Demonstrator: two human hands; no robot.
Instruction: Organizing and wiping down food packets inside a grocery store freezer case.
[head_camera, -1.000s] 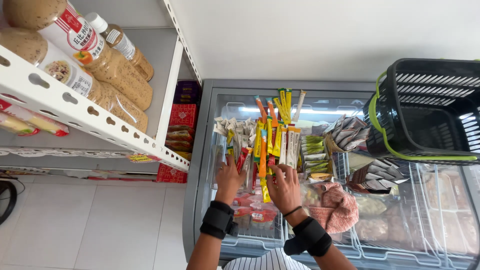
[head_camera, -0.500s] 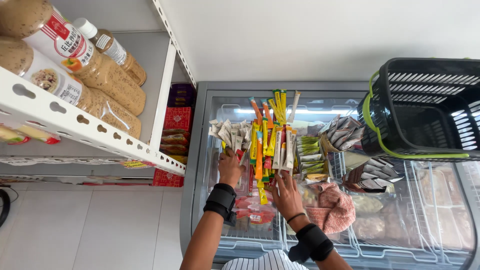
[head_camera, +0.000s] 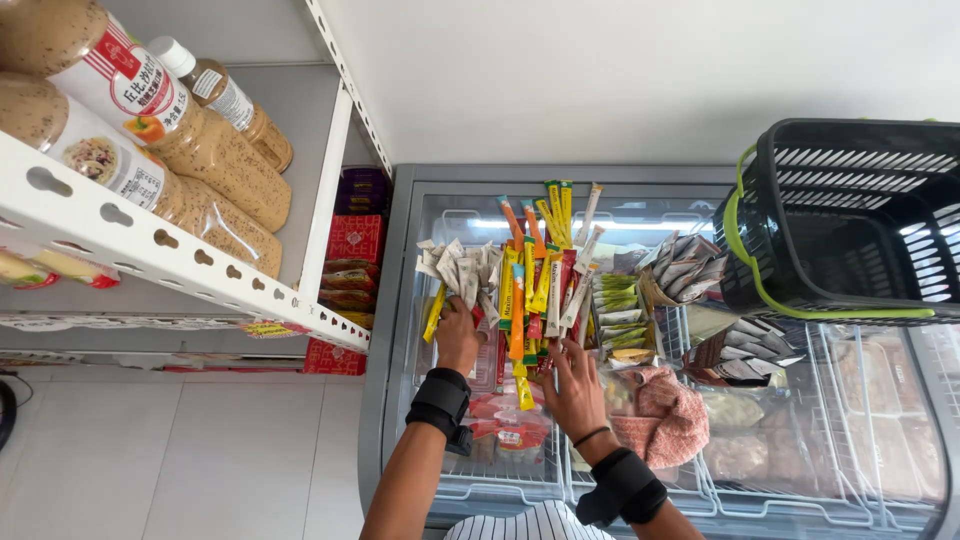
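Observation:
On the glass lid of a chest freezer (head_camera: 400, 300) lies a heap of thin stick sachets (head_camera: 545, 270) in orange, yellow, green and red. My left hand (head_camera: 458, 335) rests on the lid at a fan of pale grey-white sachets (head_camera: 462, 268), fingers curled onto their lower ends. My right hand (head_camera: 573, 388) lies with fingers spread on the lower ends of the coloured sticks. Both wrists wear black bands. Whether either hand grips a sachet cannot be told.
A black basket with a green handle (head_camera: 850, 220) stands on the freezer's right side. Green sachets (head_camera: 618, 305) and grey packets (head_camera: 690, 265) lie beside the heap. A white metal shelf (head_camera: 150, 250) with sauce bottles (head_camera: 190, 140) hangs at left. Red boxes (head_camera: 355, 240) stand by the freezer.
My left hand has reached farther up to the pale sachets. My right hand has stayed at the lower ends of the coloured sticks. The view has shifted slightly.

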